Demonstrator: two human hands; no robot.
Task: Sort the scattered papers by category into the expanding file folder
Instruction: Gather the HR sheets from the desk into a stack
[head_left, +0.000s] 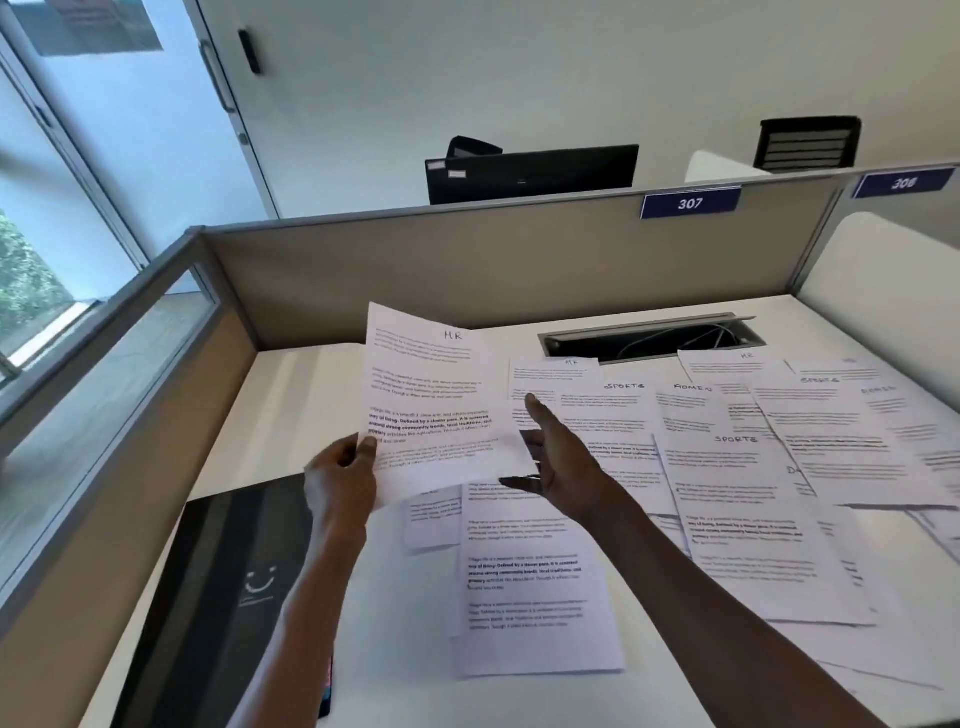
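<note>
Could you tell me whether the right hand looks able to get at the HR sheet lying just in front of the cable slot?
Probably yes. The right hand is open, holds nothing and already stretches toward that HR sheet, with no object between them. The left hand holds another HR page off to the side.

Bright window (62, 171) daylight; wide-angle edges warped, soft.

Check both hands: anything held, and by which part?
Left hand pinches the HR sheet at its lower left edge. Right hand is open beside it, holding nothing.
</note>
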